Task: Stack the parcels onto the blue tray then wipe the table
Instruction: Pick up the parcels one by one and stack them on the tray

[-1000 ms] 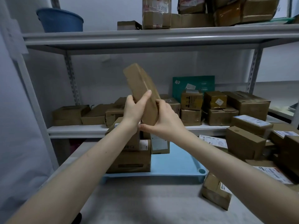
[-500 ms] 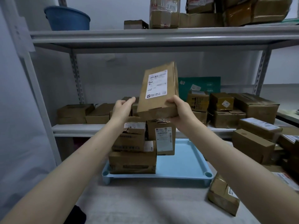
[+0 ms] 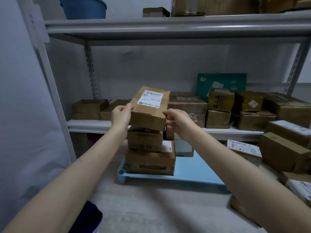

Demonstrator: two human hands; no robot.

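A flat brown parcel (image 3: 149, 106) with a white label facing up lies on top of a stack of two cardboard boxes (image 3: 148, 152) at the left end of the blue tray (image 3: 190, 170). My left hand (image 3: 121, 115) holds its near left corner. My right hand (image 3: 176, 120) is at its near right corner, fingers curled against the edge. Another labelled box (image 3: 183, 145) stands on the tray behind the stack, mostly hidden by my right arm.
Many parcels (image 3: 284, 148) are piled on the table at the right. More boxes (image 3: 235, 108) line the grey shelf (image 3: 94, 125) behind. A blue bucket (image 3: 82, 7) sits on the top shelf. A dark cloth (image 3: 87, 217) lies near the table's front left.
The parcel has been turned label up and lowered from chest height onto the top of the stack. Both hands came down with it to its near corners.
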